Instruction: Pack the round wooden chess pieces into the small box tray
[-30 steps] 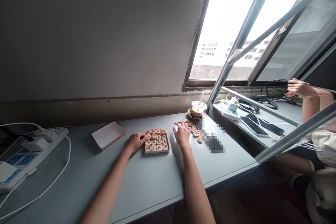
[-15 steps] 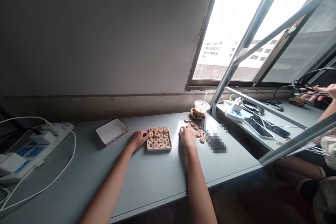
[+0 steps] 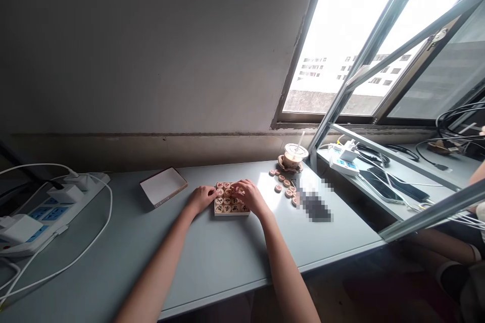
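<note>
A shallow box of round wooden xiangqi pieces sits on the grey table in front of me, with characters facing up. My left hand grips the box at its left side, thumb and fingers curled. Over the right half of the box is my right hand, its fingers bent down and closed around a xiangqi piece that they mostly hide. Several loose pieces lie to the right of the box. The open box lid rests at the left, inside facing up.
A lidded drink cup with a straw stands at the back right, near a pixelated dark patch. White power strips with cables lie at far left. A metal frame borders the right side, with phones on the table beyond.
My right hand has moved left from beside the loose pieces to over the box. A loose piece it was hiding now shows. My left hand stays at the box. The view has shifted slightly.
</note>
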